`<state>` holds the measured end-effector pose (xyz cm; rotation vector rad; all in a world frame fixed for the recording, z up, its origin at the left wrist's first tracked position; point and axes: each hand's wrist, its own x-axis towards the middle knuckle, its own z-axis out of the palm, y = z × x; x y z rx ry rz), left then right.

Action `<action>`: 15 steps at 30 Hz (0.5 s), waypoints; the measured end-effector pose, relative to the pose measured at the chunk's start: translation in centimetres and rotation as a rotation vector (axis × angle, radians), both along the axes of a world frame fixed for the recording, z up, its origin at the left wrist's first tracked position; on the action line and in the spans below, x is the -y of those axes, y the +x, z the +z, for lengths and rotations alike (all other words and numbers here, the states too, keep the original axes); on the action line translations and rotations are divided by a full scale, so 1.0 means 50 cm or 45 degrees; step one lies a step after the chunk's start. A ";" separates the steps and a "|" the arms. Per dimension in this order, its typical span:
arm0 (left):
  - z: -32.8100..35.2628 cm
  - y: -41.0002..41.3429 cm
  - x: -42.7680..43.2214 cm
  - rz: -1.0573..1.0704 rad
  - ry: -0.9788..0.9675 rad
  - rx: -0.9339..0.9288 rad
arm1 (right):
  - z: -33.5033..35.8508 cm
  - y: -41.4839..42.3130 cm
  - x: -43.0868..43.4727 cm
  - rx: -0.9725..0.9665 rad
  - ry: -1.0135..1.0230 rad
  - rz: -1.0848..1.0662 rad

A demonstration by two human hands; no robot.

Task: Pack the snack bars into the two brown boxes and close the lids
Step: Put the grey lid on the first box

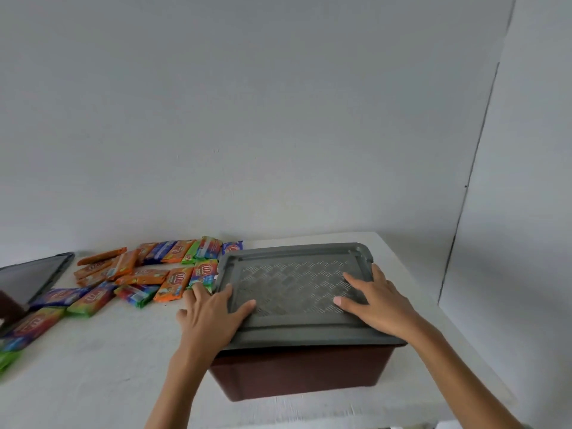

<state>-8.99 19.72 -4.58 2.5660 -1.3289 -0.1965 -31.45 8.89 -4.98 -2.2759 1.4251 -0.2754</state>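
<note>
A brown plastic box (297, 373) stands on the white table (102, 360) with a grey patterned lid (294, 283) lying on top of it. My left hand (210, 317) lies flat on the lid's near left corner, fingers spread over its edge. My right hand (374, 301) presses flat on the lid's right side. Several snack bars (173, 283) in orange, blue and green wrappers lie scattered on the table to the left of the box. At the far left edge, a second brown box (12, 308) is partly visible with its grey lid (34, 277) beside it.
A white wall (278, 119) rises right behind the table. The table's right edge runs just past the box. More snack bars (34, 326) lie near the left frame edge.
</note>
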 end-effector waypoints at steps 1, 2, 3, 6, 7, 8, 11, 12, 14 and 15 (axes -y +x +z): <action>-0.004 -0.001 -0.004 0.008 -0.010 0.039 | -0.002 -0.001 -0.003 -0.019 -0.018 -0.005; -0.007 0.001 -0.007 0.014 -0.024 0.077 | -0.004 -0.002 -0.005 -0.030 -0.029 -0.006; -0.009 0.003 -0.010 0.021 -0.037 0.112 | -0.006 -0.005 -0.005 -0.039 -0.032 0.003; -0.017 0.012 -0.008 0.015 -0.092 0.111 | -0.013 -0.012 0.002 -0.084 -0.086 0.027; -0.021 0.015 -0.004 -0.001 -0.127 0.075 | -0.015 -0.013 0.008 -0.096 -0.125 0.016; -0.026 0.018 0.001 -0.025 -0.160 0.043 | -0.017 -0.012 0.014 -0.093 -0.149 -0.004; -0.042 0.025 0.014 -0.129 -0.161 0.060 | -0.022 -0.009 0.032 -0.049 -0.042 -0.049; -0.045 0.030 0.017 -0.168 -0.133 0.073 | -0.024 -0.007 0.037 -0.050 0.015 -0.052; -0.045 0.040 0.026 -0.230 -0.048 0.079 | -0.026 -0.006 0.049 -0.073 0.074 -0.057; -0.043 0.045 0.033 -0.258 -0.003 0.080 | -0.026 -0.004 0.056 -0.088 0.076 -0.060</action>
